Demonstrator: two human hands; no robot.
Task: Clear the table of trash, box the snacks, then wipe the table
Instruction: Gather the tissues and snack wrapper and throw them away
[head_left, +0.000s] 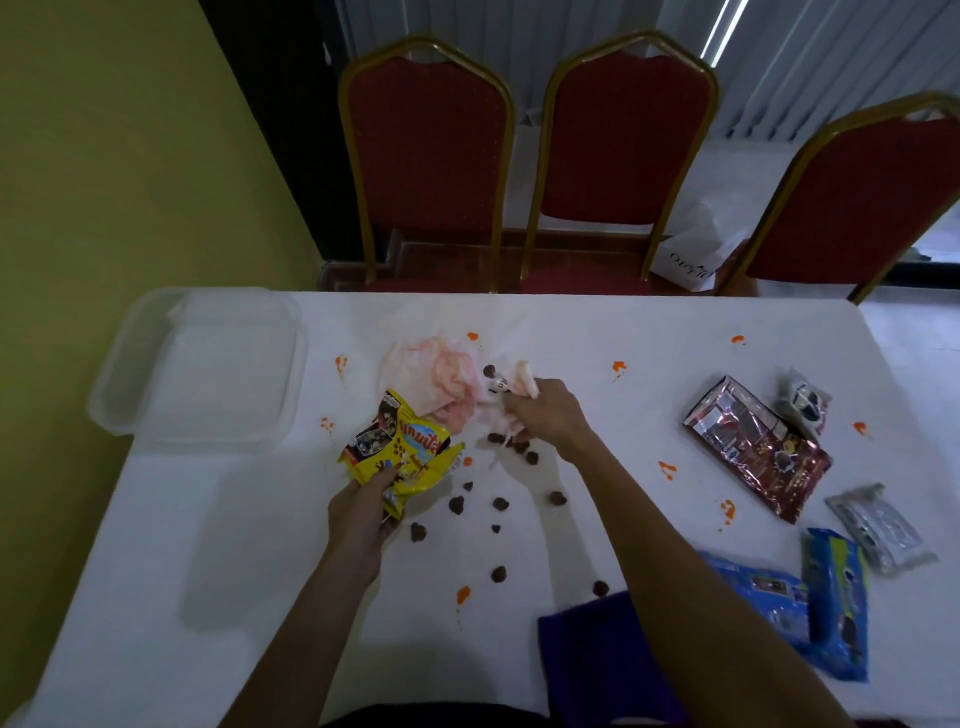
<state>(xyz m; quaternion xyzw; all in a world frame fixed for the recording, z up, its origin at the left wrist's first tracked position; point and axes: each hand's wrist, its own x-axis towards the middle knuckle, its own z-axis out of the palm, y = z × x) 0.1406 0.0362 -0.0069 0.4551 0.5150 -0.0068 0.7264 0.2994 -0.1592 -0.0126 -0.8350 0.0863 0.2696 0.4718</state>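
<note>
L hand (358, 519) grips yellow bag (400, 452); R hand (545, 415) clutches crumpled tissue (522, 382), choc bits (519, 447) beneath.

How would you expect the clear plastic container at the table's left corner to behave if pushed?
The clear container looks empty and thin-walled, so probably light. Its flat base on the smooth white table should slide, not tip. It seems to overhang the edge, so might fall.

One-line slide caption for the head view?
Left hand holds a yellow snack bag while right hand grips crumpled white trash among scattered brown snack pieces.
</note>
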